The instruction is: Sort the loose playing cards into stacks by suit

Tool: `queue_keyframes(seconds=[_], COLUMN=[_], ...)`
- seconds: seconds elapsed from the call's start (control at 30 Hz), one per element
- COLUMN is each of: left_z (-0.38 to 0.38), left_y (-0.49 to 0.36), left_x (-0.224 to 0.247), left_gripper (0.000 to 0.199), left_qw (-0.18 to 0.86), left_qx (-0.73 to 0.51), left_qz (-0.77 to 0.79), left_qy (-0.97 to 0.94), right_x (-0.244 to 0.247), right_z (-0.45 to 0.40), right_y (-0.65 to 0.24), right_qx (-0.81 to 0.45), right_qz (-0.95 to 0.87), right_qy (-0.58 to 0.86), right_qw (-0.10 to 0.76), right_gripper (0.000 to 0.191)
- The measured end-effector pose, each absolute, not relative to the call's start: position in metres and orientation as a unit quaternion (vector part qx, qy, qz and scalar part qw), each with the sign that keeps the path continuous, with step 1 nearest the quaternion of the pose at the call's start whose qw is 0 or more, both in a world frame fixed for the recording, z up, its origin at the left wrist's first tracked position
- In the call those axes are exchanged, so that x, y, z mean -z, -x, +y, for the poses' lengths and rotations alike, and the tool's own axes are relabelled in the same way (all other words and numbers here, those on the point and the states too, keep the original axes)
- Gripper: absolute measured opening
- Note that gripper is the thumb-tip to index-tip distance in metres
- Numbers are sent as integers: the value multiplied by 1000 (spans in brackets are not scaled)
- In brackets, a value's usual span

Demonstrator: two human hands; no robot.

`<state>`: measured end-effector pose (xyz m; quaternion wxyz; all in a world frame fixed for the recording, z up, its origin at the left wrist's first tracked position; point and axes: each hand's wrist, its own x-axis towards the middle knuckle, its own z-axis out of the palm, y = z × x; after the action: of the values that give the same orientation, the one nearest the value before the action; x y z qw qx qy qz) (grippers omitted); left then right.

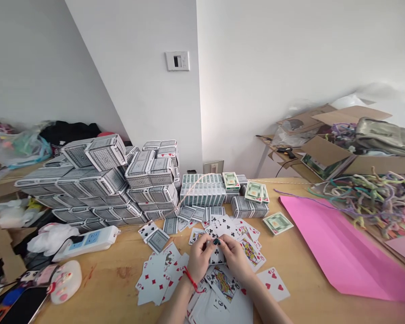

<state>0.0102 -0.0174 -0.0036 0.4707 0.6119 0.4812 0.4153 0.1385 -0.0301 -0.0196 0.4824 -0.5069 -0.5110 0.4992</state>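
Both hands meet at the lower centre, above loose playing cards. My left hand (200, 257), with a red string bracelet (193, 281) at its wrist, grips a small stack of cards (217, 255) by its upper left side. On the right of the same stack, my right hand (235, 256) is closed, its thumb near the left one. A club card faces up on top. Face-up cards (155, 279) lie fanned to the left, a queen (251, 252) lies to the right, and more cards spread under the wrists. A five of hearts (273, 284) lies apart at the right.
Bundled card decks (104, 193) are piled high at the back left. Boxed decks (202, 189) stand in a row behind the cards, with one box (278, 223) nearer. Pink paper (344, 256) and tangled cords (384, 198) are right; a power strip (91, 240) is left.
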Motion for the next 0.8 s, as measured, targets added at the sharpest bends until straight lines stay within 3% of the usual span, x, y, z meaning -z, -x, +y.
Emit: queue_keyframes(seconds=[0.8], left_z=[-13], left_y=[-5], left_x=[16], left_gripper=[35], left_qw=[501], left_qx=[-406], left_qz=[482], left_qy=[-593], right_x=[19], right_z=[-31], right_y=[-140], right_qx=[-560], right_qz=[-467], right_qy=[485], right_qw=[482], right_gripper=[38])
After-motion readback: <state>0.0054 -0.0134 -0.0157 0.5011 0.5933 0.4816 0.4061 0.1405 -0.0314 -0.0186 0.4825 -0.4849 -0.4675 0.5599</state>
